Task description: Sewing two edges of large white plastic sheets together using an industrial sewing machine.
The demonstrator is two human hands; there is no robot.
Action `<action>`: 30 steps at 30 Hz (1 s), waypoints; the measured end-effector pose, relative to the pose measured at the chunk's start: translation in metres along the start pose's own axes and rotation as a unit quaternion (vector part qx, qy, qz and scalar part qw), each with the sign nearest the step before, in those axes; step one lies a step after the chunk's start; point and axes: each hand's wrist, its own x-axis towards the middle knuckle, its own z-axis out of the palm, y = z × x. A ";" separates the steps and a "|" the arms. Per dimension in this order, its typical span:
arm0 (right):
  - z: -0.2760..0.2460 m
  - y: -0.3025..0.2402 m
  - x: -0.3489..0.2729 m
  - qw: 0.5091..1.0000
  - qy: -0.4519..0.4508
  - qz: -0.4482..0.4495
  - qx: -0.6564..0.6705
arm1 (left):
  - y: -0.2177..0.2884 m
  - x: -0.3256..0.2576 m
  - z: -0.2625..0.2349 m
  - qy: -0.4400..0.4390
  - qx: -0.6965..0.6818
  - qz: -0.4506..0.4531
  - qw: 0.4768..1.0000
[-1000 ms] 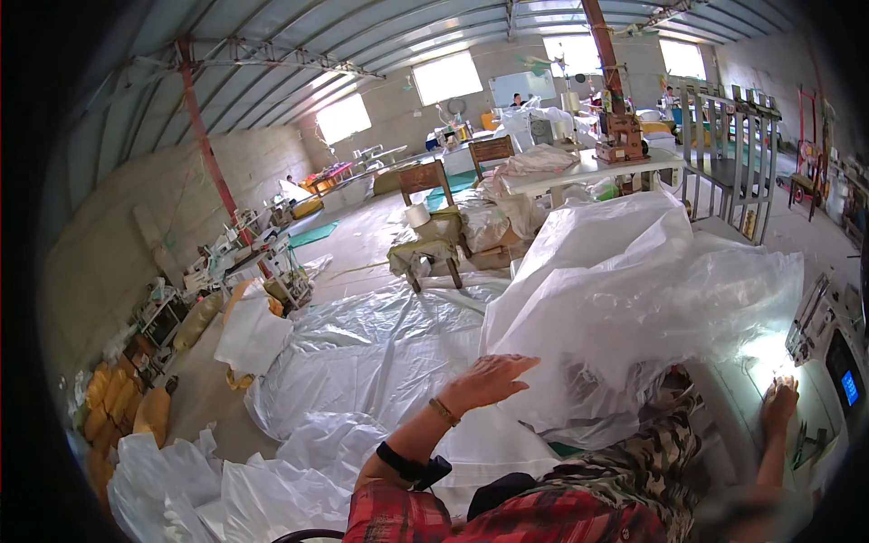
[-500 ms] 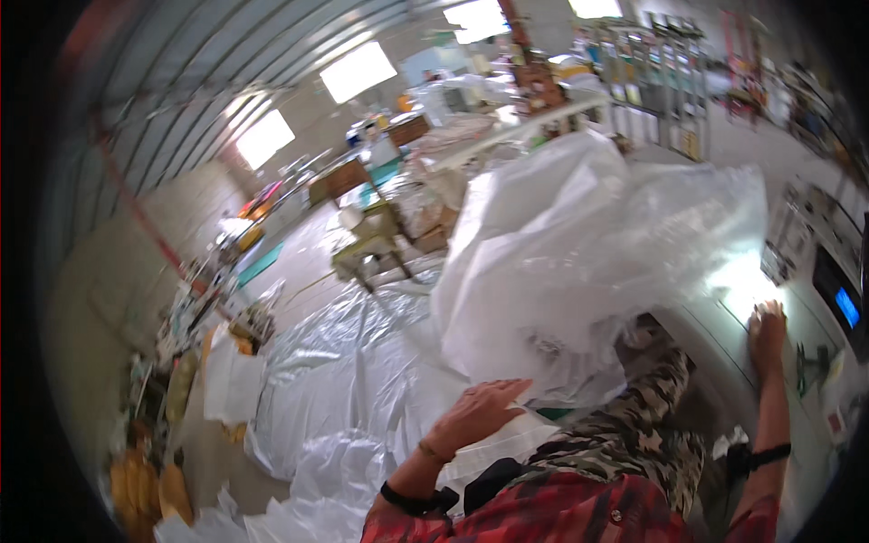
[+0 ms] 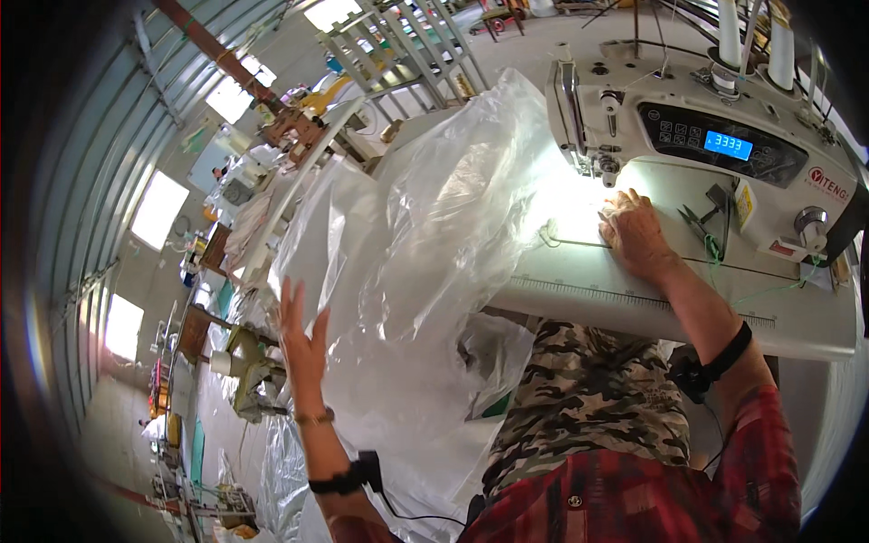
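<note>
A large clear plastic bag or sheet [image 3: 434, 208] spreads from the sewing machine's lit needle area down to the left and past my lap. My left hand [image 3: 303, 348] is raised at its left side, fingers apart, holding nothing. On the white table of the sewing machine [image 3: 597, 118] rests my right hand [image 3: 638, 235], close in front of the needle and presser foot. Its fingers are curled downward; glare hides what, if anything, is under them. A loop of thread [image 3: 549, 235] lies just left of that hand. Dark thread snips [image 3: 711, 222] lie to its right.
Thread cones [image 3: 730, 36] stand over the machine, and its control panel [image 3: 720, 145] glows blue. A ruler strip [image 3: 615, 294] runs along the table's front edge. Beyond the plastic are a grey metal rack [image 3: 398, 54] and a wooden chair [image 3: 244, 362].
My view has swung right, bringing the sewing machine fully into sight. My left hand has risen with its fingers spreading. The right hand stays on the machine table near the light.
</note>
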 end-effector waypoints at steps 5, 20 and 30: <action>-0.009 -0.003 -0.004 0.998 -0.006 0.022 0.053 | -0.076 0.087 0.083 -0.074 0.000 -0.070 0.995; -0.019 -0.002 -0.002 0.995 0.019 0.016 0.097 | -0.139 0.117 0.251 -0.182 -0.254 -0.303 0.900; -0.018 -0.007 -0.002 0.999 0.008 0.018 0.038 | -0.153 0.015 0.154 -0.069 -0.158 -0.230 0.958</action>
